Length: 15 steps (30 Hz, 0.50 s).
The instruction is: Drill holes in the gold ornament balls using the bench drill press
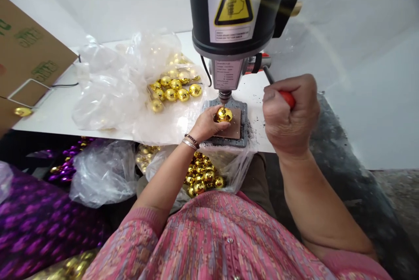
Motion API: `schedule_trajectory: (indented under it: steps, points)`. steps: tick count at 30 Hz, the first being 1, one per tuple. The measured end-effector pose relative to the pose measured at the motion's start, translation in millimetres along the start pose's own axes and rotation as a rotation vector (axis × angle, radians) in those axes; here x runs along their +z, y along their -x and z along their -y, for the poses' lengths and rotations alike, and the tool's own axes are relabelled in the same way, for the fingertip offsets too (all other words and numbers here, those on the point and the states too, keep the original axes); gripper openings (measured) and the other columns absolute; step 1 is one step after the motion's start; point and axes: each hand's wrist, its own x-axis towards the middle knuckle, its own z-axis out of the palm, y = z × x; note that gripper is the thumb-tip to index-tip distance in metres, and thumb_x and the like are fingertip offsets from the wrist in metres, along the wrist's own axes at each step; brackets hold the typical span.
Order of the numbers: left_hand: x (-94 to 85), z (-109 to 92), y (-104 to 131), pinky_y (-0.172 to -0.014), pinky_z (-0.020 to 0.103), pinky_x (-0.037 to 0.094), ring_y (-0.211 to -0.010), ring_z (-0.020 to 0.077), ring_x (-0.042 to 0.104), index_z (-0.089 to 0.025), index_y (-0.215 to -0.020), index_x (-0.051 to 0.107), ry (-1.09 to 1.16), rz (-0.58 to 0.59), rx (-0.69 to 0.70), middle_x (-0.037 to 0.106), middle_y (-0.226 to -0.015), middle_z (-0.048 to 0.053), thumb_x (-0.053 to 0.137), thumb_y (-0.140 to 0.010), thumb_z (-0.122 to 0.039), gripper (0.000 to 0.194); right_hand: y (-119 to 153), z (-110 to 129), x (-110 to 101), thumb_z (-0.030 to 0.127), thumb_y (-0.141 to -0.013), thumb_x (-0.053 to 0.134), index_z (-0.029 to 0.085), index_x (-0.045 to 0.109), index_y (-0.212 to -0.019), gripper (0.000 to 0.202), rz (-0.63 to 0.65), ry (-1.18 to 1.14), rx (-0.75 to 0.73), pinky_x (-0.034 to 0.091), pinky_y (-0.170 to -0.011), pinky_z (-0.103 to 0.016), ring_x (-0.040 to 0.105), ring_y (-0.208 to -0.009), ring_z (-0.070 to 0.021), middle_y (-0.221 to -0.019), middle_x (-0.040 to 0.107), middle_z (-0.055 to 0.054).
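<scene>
My left hand (208, 124) is closed around a shiny gold ball (224, 115), its thumb and fingers on either side. The ball rests on a brown board (234, 129) over the grey metal base (244, 136) of a drill press (229, 70). Straight above the ball, the chuck (224, 95) points down, and its bit reaches the ball's top; how deep it goes I cannot tell. To the right, my right hand (291, 112) is wrapped around the red knob (288, 99) of the press's feed lever (268, 74).
Several gold balls (176, 88) lie on a clear plastic bag (114, 88) left of the press. More gold balls (204, 175) fill a bag at my lap. A cardboard box (29, 53) stands at the left, above purple ornaments (67, 158). Dark shavings (251, 134) surround the base.
</scene>
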Motion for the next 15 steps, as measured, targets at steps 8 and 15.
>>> schedule_trajectory:
  steps: [8,15]
  points:
    - [0.8,-4,2,-0.09,0.033,0.049,-0.098,0.0219,0.062,-0.016,-0.114,0.067,-0.09,-0.021,0.024,0.07,-0.109,0.007,0.079,-0.07,-0.024,0.047,28,-39,20,0.037,-0.087,0.05,0.022,0.056,-0.085,0.017,-0.08,-0.019,-0.129,0.05,-0.064,-0.024,0.057,-0.065,-0.007,-0.074,0.059,0.002]
    - [2.7,-5,2,-0.091,0.034,0.049,-0.1,0.0231,0.062,-0.017,-0.111,0.068,-0.107,-0.049,0.008,0.069,-0.108,0.006,0.08,-0.069,-0.026,0.045,11,-17,17,0.038,-0.09,0.048,0.018,0.054,-0.083,0.022,-0.147,-0.041,-0.069,0.041,-0.059,-0.023,0.053,-0.062,-0.0053,-0.071,0.057,0.002]
